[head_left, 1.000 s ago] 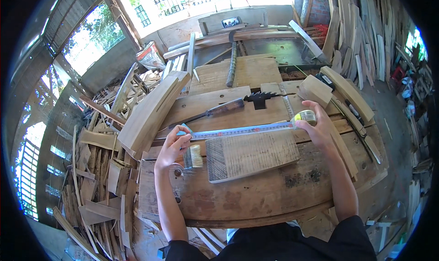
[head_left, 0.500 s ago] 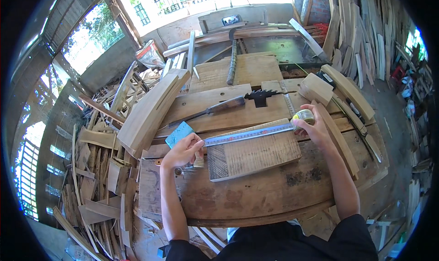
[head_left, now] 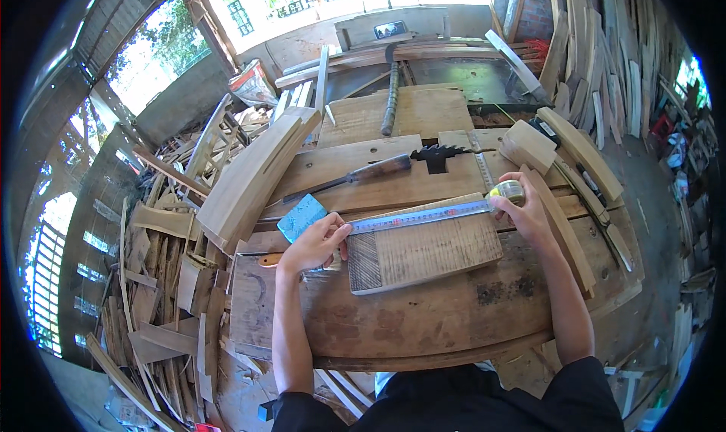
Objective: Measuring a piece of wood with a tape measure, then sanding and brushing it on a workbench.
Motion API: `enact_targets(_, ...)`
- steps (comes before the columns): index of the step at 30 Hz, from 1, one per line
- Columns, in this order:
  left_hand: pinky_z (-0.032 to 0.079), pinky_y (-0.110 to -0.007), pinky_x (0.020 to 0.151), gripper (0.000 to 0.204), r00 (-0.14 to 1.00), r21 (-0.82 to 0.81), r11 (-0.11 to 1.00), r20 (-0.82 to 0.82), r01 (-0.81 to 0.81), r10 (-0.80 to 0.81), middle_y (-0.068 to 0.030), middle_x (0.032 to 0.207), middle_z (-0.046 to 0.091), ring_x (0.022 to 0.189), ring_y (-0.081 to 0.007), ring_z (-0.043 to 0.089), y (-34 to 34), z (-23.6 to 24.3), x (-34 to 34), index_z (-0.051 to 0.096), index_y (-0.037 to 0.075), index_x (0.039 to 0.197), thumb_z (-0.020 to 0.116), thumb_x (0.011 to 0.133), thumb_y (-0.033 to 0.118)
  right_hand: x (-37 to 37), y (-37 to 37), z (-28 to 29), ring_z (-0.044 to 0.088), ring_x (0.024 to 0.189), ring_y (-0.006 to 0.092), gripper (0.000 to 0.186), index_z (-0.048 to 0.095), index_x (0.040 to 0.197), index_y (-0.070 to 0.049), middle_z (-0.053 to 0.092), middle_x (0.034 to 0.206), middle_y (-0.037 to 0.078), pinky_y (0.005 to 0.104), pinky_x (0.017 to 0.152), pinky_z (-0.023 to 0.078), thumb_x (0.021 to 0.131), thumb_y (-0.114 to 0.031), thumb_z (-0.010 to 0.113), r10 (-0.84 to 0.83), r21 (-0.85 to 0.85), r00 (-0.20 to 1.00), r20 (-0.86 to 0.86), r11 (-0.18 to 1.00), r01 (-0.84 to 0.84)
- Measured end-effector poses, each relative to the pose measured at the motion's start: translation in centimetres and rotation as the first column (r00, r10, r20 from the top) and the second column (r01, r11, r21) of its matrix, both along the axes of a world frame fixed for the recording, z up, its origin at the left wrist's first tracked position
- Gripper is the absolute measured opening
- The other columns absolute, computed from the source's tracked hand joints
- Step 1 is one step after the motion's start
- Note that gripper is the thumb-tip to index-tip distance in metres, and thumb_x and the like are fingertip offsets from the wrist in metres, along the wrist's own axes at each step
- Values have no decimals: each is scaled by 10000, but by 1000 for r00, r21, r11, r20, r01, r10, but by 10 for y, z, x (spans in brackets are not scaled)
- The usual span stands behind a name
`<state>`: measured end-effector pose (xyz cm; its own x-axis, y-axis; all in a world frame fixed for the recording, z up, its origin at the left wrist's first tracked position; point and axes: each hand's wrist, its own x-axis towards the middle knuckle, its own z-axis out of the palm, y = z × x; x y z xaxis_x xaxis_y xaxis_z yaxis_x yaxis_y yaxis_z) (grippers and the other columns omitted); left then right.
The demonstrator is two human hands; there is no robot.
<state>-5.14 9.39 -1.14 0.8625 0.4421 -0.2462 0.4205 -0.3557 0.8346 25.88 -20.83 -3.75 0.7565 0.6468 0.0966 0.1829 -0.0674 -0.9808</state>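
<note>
A tape measure (head_left: 423, 216) is stretched along the far part of a wooden block (head_left: 435, 252) lying on the workbench. My left hand (head_left: 314, 243) pinches the free end of its blade at the block's left end, where the wood is darkly hatched. On the right, my right hand (head_left: 522, 209) is closed around the rounded case of the tape, over the block's right end. Just beyond my left fingers sits a light blue block (head_left: 301, 218). A wooden-handled chisel (head_left: 355, 178) lies farther back, its handle near a dark toothed metal piece (head_left: 439, 156).
A thick timber (head_left: 253, 175) leans at the bench's left. A wooden mallet head (head_left: 527, 146) and a long board (head_left: 558, 231) lie to the right. A rod-handled tool (head_left: 391, 99) rests farther back. Scrap wood (head_left: 162, 281) is piled left of the bench (head_left: 393, 330).
The whole view has shifted slightly. My left hand has moved a little in toward the block's left end; the right hand keeps hold of the tape case, blade still extended.
</note>
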Motion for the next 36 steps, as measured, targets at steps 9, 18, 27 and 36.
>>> enact_targets(9, 388, -277, 380, 296, 997, -63, 998, -72, -16, 11, -65, 730, 656, 404, -108, 503, -8, 4, 2, 513, 62, 1109, 492, 1162, 352, -3, -1, 5, 679, 828, 117, 487, 570, 1258, -78, 689, 1012, 55, 266, 664, 563, 881, -227, 840, 8, -24, 999, 31, 1000, -8)
enact_targets(18, 370, -307, 371, 300, 1000, -75, 997, 2, -9, 9, -82, 705, 644, 388, -130, 489, -5, -3, 5, 485, 39, 1086, 480, 1167, 328, -5, -2, 10, 678, 847, 120, 516, 560, 1243, -60, 674, 1027, 67, 278, 702, 594, 868, -256, 857, 11, -34, 999, 37, 999, -10)
enact_targets(27, 328, -283, 346, 288, 999, -92, 995, 8, -48, 49, -54, 680, 590, 366, -98, 437, -8, -2, 5, 510, 64, 1095, 488, 1166, 341, -6, -3, 12, 671, 855, 117, 507, 566, 1233, -55, 669, 1041, 65, 274, 702, 585, 869, -258, 855, 20, -42, 998, 59, 999, -17)
enact_targets(36, 338, -285, 381, 328, 1000, -65, 998, -3, -11, 10, -40, 671, 604, 400, -99, 470, 0, 5, -4, 543, 45, 1044, 563, 1137, 359, -8, -6, 20, 642, 931, 125, 480, 605, 1194, -56, 655, 1031, 45, 300, 824, 545, 844, -279, 846, 6, -91, 976, 219, 996, 15)
